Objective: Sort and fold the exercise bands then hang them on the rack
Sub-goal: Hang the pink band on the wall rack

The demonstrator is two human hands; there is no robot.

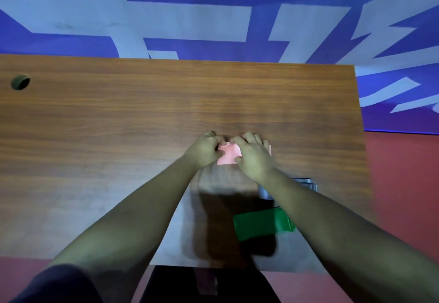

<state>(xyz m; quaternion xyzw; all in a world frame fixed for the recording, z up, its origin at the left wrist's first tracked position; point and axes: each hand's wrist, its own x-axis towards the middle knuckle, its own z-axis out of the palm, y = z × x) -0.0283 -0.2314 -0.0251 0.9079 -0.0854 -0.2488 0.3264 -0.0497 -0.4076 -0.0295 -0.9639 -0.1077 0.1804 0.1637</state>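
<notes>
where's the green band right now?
Head view: the green band lies on the table, right of centre near the front edge, by the right forearm, nearer the person than the pink band.

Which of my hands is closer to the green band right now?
Right. The right hand grips the pink band straight beyond the green band; the left hand holds the pink band's other end, farther left.

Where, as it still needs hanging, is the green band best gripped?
Probably at its left end: the green band lies flat and folded on the table, and the right forearm covers its right end. Come in from the left, slide fingers under that end and pinch the layers together.
</notes>
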